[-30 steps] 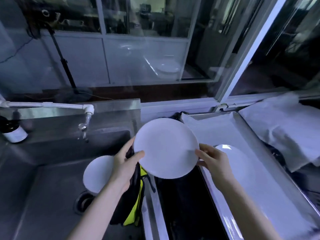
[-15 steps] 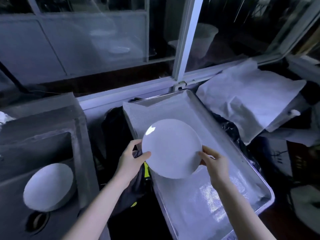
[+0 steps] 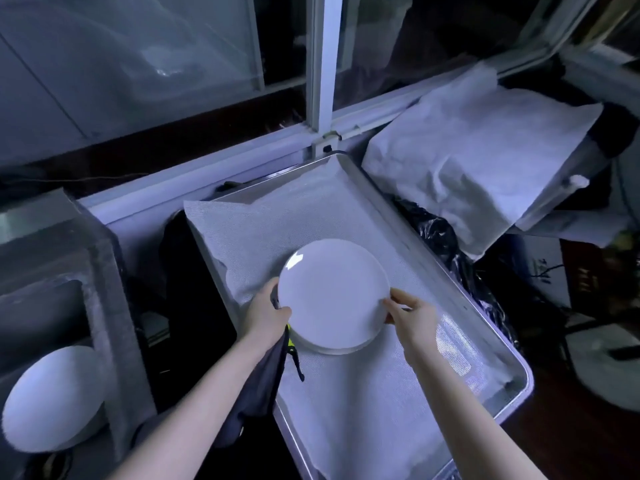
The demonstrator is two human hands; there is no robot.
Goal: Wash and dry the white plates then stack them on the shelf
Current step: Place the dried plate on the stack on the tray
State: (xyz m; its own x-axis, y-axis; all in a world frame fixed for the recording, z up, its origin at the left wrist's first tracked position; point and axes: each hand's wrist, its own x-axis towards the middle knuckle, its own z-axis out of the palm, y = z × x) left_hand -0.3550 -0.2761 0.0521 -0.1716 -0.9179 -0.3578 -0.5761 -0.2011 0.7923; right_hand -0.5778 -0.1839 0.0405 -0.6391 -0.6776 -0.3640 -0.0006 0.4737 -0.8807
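Checking the head feed from my end: both hands are on one white plate (image 3: 332, 289), holding it between them. The left hand (image 3: 266, 315) grips the plate's left edge with the thumb over the top face. A dark rag (image 3: 263, 386) with a bit of yellow trim hangs from that same hand, down along the wrist. The right hand (image 3: 412, 311) pinches the opposite edge with curled fingers.

The plate sits low over a metal tray (image 3: 517, 389) lined with a white mesh cloth (image 3: 277, 230), which spreads out under and beyond both hands. Just below the near edge of the held plate there's another rim peeking out, so it looks like a second plate (image 3: 332, 349) lies underneath. I honestly can't tell if the two are touching.

Far out past the left hand, a third plate (image 3: 52, 400) rests down in the steel sink (image 3: 52, 306). Beyond the right hand, a crumpled white sheet (image 3: 478, 168) is draped over something.
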